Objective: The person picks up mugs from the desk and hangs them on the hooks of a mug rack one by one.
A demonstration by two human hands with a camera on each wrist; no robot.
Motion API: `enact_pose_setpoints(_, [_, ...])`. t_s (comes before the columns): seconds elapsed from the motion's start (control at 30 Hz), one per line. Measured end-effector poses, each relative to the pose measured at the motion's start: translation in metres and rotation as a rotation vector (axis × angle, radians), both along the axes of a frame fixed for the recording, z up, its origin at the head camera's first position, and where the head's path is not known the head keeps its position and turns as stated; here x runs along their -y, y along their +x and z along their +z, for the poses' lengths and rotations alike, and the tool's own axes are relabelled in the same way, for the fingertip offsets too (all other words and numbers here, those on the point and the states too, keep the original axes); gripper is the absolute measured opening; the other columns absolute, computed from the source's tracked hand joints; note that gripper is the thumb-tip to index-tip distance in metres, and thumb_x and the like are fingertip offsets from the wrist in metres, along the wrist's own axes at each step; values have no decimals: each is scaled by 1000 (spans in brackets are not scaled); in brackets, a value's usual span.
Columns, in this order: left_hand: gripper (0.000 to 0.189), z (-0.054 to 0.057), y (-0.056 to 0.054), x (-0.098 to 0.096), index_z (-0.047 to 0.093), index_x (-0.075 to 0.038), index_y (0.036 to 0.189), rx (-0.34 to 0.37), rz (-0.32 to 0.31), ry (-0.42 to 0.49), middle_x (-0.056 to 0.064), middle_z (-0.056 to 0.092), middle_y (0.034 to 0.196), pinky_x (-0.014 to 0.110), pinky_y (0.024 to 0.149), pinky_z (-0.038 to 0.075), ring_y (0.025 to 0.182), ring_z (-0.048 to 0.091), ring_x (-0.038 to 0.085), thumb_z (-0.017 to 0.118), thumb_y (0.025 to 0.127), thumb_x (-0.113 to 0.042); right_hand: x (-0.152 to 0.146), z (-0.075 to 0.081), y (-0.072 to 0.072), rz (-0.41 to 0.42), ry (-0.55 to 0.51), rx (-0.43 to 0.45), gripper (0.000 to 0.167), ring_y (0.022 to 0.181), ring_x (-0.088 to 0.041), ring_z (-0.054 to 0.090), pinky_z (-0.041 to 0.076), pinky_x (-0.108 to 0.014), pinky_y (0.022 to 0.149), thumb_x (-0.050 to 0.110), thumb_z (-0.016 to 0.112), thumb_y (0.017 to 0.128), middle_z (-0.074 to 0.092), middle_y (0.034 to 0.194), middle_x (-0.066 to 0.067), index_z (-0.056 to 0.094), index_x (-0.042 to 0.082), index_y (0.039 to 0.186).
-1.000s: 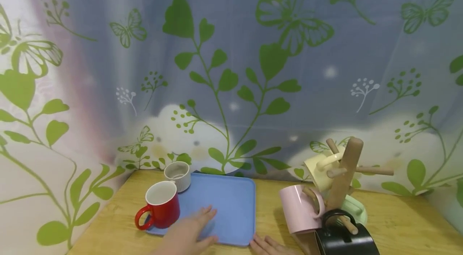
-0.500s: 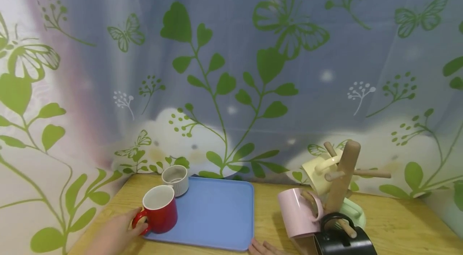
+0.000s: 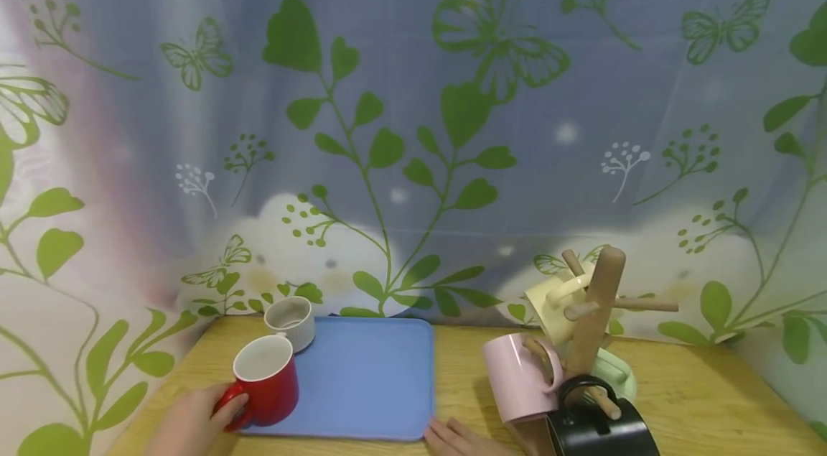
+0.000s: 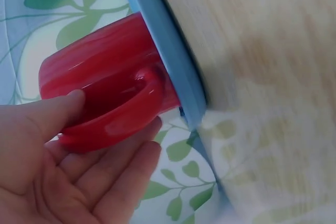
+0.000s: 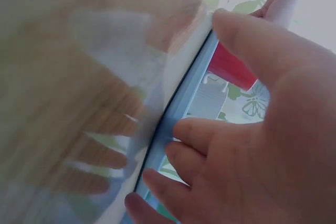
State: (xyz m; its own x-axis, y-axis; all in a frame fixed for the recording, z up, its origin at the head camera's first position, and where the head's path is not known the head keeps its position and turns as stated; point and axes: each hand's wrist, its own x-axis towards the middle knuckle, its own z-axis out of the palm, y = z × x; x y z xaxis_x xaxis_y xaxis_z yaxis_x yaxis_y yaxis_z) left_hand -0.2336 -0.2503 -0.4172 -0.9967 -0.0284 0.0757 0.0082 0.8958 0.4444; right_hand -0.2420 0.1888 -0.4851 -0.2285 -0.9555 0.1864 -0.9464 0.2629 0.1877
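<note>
A red mug (image 3: pixel 274 393) with a white inside stands upright on the left front part of a blue tray (image 3: pixel 371 377). My left hand (image 3: pixel 194 421) holds its handle, the thumb on top and fingers beneath, as the left wrist view shows. Behind the mug sits a small white ribbed cup (image 3: pixel 300 334), partly overlapped by it. My right hand (image 3: pixel 461 439) lies at the tray's near right corner. In the right wrist view its fingers (image 5: pixel 189 163) are spread and touch the tray's edge.
To the right, a wooden mug rack (image 3: pixel 594 312) carries a pink mug (image 3: pixel 517 380), a cream mug (image 3: pixel 545 305), a green mug (image 3: pixel 610 373) and a black mug (image 3: pixel 607 434). A patterned curtain (image 3: pixel 400 118) hangs behind the wooden table (image 3: pixel 704 398).
My left hand has gone from above the tray leftward to the red mug's handle and taken hold of it. The right hand stays by the tray corner. The head view has shifted slightly.
</note>
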Motion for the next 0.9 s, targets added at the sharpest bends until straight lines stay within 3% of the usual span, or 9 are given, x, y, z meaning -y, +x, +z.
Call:
enact_pose_setpoints(0.13, [23,4,3,-3,72,-9,94,-7,19,4,-1,70,78,38,72,54,70,59,13,67,89,-32,12,9,5,-156,12,356,62,137,-38,47,48,-39,106,40,35,104,40,149,-30,33,-4,149])
enact_pose_setpoints(0.27, [33,10,3,-12,71,-7,104,-1,2,8,0,71,83,42,75,56,74,61,15,66,89,-36,17,9,6,-167,22,286,62,134,-36,51,51,-38,103,41,33,105,43,147,-30,38,-7,144])
enact_pose_setpoints(0.37, [31,15,2,-25,71,-9,105,24,-15,36,-2,71,84,36,72,54,75,59,14,67,89,-36,18,8,7,-158,18,187,62,131,-32,54,52,-34,101,42,29,106,47,145,-28,41,-6,142])
enact_pose_setpoints(0.47, [25,21,3,-41,72,-14,103,34,-41,84,-5,69,82,26,67,48,73,55,12,68,88,-33,19,10,11,-184,-14,191,62,131,-31,55,53,-33,100,43,30,105,48,145,-26,41,-4,144])
enact_pose_setpoints(0.53, [24,26,4,-53,72,-15,103,43,-79,130,-6,69,82,23,64,46,72,54,11,68,88,-34,20,11,17,-243,-53,273,64,131,-31,55,53,-34,99,46,32,104,48,147,-23,39,-1,146])
enact_pose_setpoints(0.67, [25,39,10,-78,71,-15,102,41,-190,210,-5,68,80,20,59,44,69,53,10,66,90,-36,30,19,20,-458,-152,652,74,138,-26,48,46,-37,108,57,40,99,41,154,-15,30,9,153])
enact_pose_setpoints(0.73, [26,46,13,-91,71,-14,102,33,-241,252,-5,68,80,20,58,44,68,53,10,65,91,-37,37,27,19,-505,-252,743,81,139,-31,46,44,-41,110,57,46,96,38,155,-20,25,5,154])
enact_pose_setpoints(0.8, [27,54,16,-105,71,-14,103,28,-286,300,-4,68,80,20,57,43,67,53,9,63,92,-38,42,39,20,-516,-353,724,87,141,-33,42,42,-42,112,58,51,94,36,155,-22,21,2,154])
enact_pose_setpoints(0.9, [31,66,23,-125,71,-13,106,25,-332,374,-5,68,80,21,56,43,66,54,9,62,93,-40,44,62,34,-487,-545,529,91,136,-35,48,47,-43,106,55,59,91,41,151,-25,20,0,153])
